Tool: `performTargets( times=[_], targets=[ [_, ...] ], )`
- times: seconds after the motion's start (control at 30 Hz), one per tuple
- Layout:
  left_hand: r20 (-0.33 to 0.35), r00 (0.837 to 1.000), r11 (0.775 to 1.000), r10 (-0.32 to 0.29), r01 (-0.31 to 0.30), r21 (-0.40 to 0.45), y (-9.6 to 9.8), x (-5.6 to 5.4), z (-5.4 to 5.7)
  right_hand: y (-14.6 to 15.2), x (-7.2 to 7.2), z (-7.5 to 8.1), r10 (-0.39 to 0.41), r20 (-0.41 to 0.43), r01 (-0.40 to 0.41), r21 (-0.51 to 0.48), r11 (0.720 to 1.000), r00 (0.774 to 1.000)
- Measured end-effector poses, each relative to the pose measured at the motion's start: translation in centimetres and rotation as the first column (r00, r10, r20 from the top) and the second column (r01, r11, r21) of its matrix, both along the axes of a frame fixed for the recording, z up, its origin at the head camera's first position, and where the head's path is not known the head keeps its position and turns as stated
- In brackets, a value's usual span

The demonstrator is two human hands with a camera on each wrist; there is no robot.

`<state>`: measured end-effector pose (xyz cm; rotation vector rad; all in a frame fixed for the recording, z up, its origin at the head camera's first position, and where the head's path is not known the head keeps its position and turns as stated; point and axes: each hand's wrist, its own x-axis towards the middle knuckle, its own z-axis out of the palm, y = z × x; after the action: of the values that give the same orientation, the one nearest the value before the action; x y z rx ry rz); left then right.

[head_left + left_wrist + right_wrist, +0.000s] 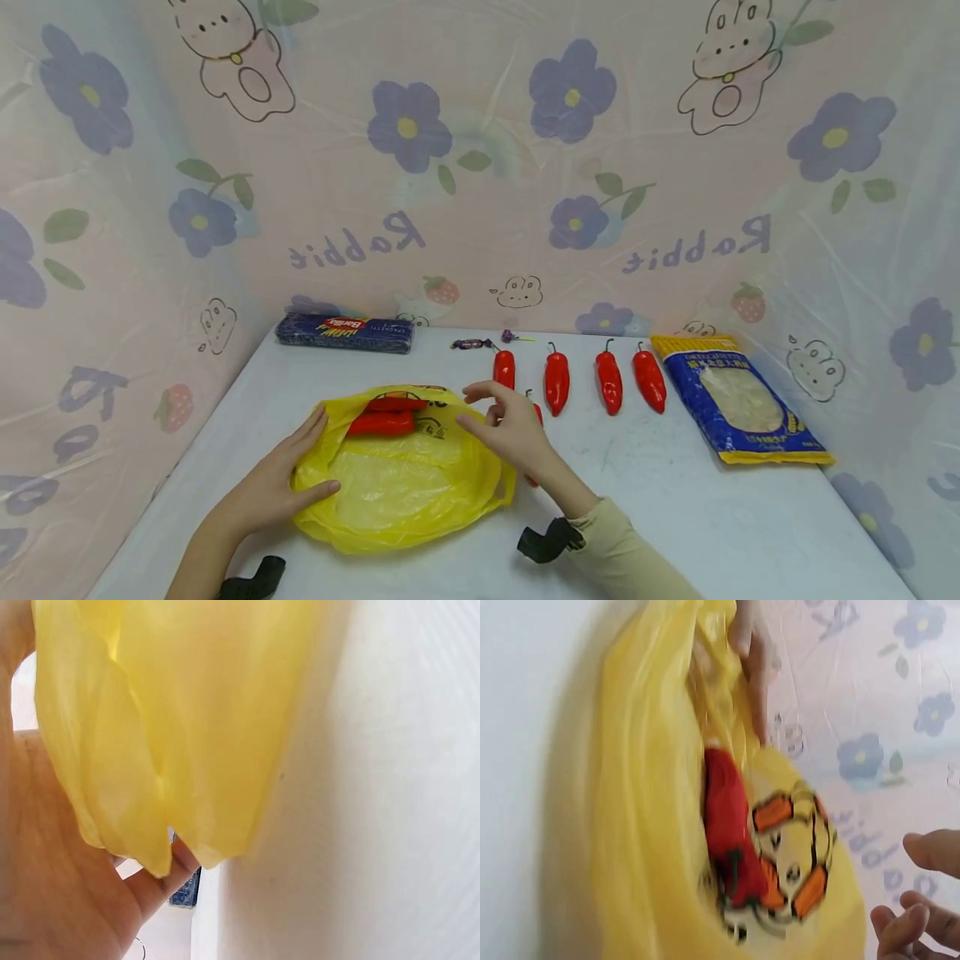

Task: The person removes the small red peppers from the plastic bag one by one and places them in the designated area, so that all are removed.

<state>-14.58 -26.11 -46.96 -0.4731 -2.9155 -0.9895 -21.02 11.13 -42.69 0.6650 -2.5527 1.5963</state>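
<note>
A yellow plastic bag [405, 517] lies on the table, its mouth spread towards me. Red peppers [382, 423] are inside near the upper rim; one red pepper [726, 799] with a green stem shows in the right wrist view. My left hand [281, 479] rests at the bag's left side, fingers along the outside and thumb across the rim. In the left wrist view its palm stands apart from the draped plastic. Over the right rim hovers my right hand [513, 425], fingers loosely bent around nothing. Behind it, a red pepper [537, 410] is mostly hidden.
Several more red peppers, such as one [557, 383], lie in a row behind the bag. A blue spaghetti pack [345, 332] is at the back left. Small wrapped candy [471, 343] and a lollipop [507, 336] lie at the back. A blue-and-yellow pasta bag [742, 400] lies on the right.
</note>
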Motion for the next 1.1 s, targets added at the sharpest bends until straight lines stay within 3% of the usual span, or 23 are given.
performTargets(
  times=[0.17,0.37,0.73,1.1],
  targets=[
    [0.000,1.000,1.000,0.002,-0.002,0.003,0.1,0.0,-0.2,-3.5,0.7,0.1,0.127,-0.001,-0.127,-0.001,0.992,0.992],
    [-0.006,1.000,1.000,0.009,-0.009,-0.002,0.1,-0.1,-0.3,-6.1,0.4,-0.7,0.185,0.027,-0.185,0.030,0.982,0.982],
    [-0.004,1.000,1.000,0.014,-0.014,-0.019,0.1,-0.1,-0.2,-7.6,-0.7,-2.2,0.140,-0.018,-0.133,0.222,0.966,0.990],
    [-0.015,1.000,1.000,0.015,-0.015,-0.022,0.0,0.0,-0.2,-8.3,-2.1,-3.4,0.105,0.006,-0.102,0.290,0.951,0.994]
  ],
)
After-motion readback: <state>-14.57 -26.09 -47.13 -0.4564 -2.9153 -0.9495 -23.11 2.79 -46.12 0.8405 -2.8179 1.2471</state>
